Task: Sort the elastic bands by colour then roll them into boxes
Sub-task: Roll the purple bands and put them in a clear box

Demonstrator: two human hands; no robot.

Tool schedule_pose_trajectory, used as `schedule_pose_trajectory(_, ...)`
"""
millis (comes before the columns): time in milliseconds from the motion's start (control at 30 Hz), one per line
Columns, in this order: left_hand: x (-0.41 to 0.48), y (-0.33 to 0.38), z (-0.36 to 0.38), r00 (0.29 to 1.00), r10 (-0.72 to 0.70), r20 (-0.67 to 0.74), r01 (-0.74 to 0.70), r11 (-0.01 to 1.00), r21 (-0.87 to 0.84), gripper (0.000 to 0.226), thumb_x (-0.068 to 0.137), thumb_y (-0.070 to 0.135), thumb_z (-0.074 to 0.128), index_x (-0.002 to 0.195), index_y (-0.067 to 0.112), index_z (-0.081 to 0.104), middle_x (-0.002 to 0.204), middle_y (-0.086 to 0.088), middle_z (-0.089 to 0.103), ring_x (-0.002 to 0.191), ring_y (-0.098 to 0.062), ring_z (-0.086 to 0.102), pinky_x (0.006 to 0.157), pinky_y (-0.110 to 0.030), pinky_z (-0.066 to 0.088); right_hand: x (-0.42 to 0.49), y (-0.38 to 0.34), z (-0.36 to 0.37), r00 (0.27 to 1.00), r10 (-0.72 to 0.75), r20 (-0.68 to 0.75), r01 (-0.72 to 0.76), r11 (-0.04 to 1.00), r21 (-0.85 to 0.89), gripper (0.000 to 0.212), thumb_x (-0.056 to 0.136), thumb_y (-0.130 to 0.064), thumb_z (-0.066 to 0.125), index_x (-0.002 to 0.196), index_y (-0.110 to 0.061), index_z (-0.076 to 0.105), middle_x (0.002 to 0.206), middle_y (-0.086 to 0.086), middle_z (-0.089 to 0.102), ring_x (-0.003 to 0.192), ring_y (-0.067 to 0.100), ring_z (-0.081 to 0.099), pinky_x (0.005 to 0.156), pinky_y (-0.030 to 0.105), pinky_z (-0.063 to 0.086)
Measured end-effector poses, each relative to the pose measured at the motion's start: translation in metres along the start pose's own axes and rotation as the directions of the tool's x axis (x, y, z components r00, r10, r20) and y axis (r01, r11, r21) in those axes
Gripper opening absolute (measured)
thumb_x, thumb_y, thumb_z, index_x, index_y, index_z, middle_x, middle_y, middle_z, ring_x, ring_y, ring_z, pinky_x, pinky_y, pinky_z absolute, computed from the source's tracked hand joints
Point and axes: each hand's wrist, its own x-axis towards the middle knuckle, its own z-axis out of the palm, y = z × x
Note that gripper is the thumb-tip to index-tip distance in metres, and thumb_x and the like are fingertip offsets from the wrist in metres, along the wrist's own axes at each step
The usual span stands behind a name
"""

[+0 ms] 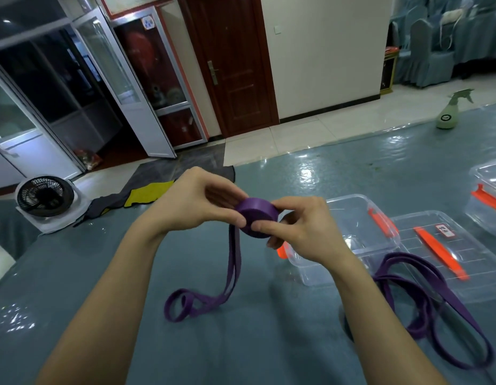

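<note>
Both hands grip one purple elastic band (255, 215), wound into a tight, flat-faced coil held above the worktop (241, 343). The left hand (196, 201) pinches the coil's rim and the right hand (299, 226) presses its thumb on the face, fingers curled behind. The unrolled tail hangs as a flat matte strap and ends in a loop on the glossy teal cover. A second purple band (397, 257) lies loose to the right, partly over a ribbed clear lid (477, 273). The lid's small label (444, 230) is unreadable. Just beyond the hands stands a clear plastic box (352, 198) with orange latches.
</note>
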Motion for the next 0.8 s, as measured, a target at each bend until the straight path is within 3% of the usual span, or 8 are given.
schedule_pose_trajectory(200,-0.004,-0.013,0.027,0.981,0.003,-0.195,-0.079,0.921,-0.382,0.041,0.067,0.026,0.097,0.106,0.035,0.087,0.103,0.000,0.086,0.099,-0.019,0.083,0.087,-0.023,0.064,0.005,0.005,0.009,0.993,0.091,-0.079,-0.050,0.906,0.420,0.030,0.074,-0.020,0.091,0.102,-0.012,0.086,0.081,0.027,0.078,0.057,0.033,0.074,0.062,0.037,0.066)
schedule_pose_trajectory(300,-0.002,-0.015,0.025,0.971,-0.016,-0.241,-0.068,0.939,-0.337,0.041,0.065,0.029,0.099,0.105,0.026,0.087,0.098,-0.002,0.086,0.093,-0.021,0.084,0.085,-0.028,0.067,0.005,0.015,0.020,0.990,0.138,-0.019,-0.110,0.860,0.498,0.032,0.075,-0.017,0.088,0.105,-0.010,0.083,0.087,0.028,0.079,0.061,0.031,0.076,0.063,0.033,0.065)
schedule_pose_trajectory(367,-0.003,-0.017,0.018,0.984,-0.009,-0.179,-0.030,0.976,-0.214,0.040,0.067,0.029,0.101,0.103,0.022,0.087,0.093,0.000,0.086,0.088,-0.020,0.084,0.085,-0.030,0.067,0.004,0.022,0.017,0.990,0.132,0.043,-0.138,0.908,0.394,0.036,0.078,-0.017,0.091,0.112,-0.012,0.081,0.090,0.017,0.082,0.060,0.030,0.077,0.055,0.029,0.061)
schedule_pose_trajectory(433,-0.003,-0.018,0.017,0.996,-0.022,-0.087,0.017,0.998,-0.062,0.036,0.070,0.025,0.103,0.102,0.022,0.087,0.090,0.004,0.085,0.085,-0.015,0.083,0.083,-0.031,0.068,0.005,0.024,0.011,0.992,0.115,0.052,-0.121,0.984,0.130,0.050,0.076,-0.028,0.098,0.122,-0.026,0.079,0.101,-0.005,0.082,0.055,0.028,0.076,0.046,0.027,0.052)
schedule_pose_trajectory(500,0.001,-0.017,0.020,1.000,-0.017,-0.008,0.018,0.989,0.146,0.030,0.074,0.024,0.102,0.100,0.024,0.088,0.086,0.009,0.084,0.082,-0.007,0.082,0.081,-0.032,0.068,0.007,0.022,0.010,0.994,0.096,0.044,-0.094,0.994,-0.055,0.044,0.076,-0.037,0.098,0.116,-0.038,0.080,0.096,-0.016,0.080,0.051,0.024,0.073,0.043,0.029,0.050)
schedule_pose_trajectory(633,0.007,-0.008,0.025,0.998,-0.018,0.055,-0.006,0.910,0.414,0.024,0.072,0.032,0.099,0.094,0.029,0.088,0.079,0.013,0.082,0.075,0.001,0.077,0.077,-0.037,0.066,0.006,0.026,0.018,0.995,0.007,0.097,0.019,0.966,-0.257,0.012,0.088,-0.039,0.089,0.095,-0.039,0.079,0.063,-0.024,0.071,0.055,0.007,0.072,0.055,0.018,0.052)
schedule_pose_trajectory(733,0.007,-0.001,0.021,0.996,-0.042,0.073,0.008,0.908,0.419,0.026,0.072,0.035,0.100,0.094,0.028,0.088,0.078,0.016,0.081,0.075,0.003,0.076,0.078,-0.037,0.066,0.006,0.025,0.017,0.990,0.011,0.143,0.051,0.904,-0.425,0.028,0.083,-0.056,0.087,0.102,-0.037,0.078,0.070,-0.024,0.070,0.067,0.004,0.071,0.064,0.023,0.054)
schedule_pose_trajectory(800,0.009,0.006,0.019,0.995,-0.046,0.090,0.001,0.894,0.448,0.027,0.072,0.038,0.100,0.095,0.029,0.088,0.079,0.016,0.081,0.075,0.003,0.076,0.078,-0.036,0.066,0.007,0.025,0.017,0.989,0.021,0.143,0.046,0.894,-0.445,0.028,0.080,-0.054,0.090,0.097,-0.034,0.079,0.071,-0.016,0.072,0.067,0.007,0.070,0.066,0.028,0.055)
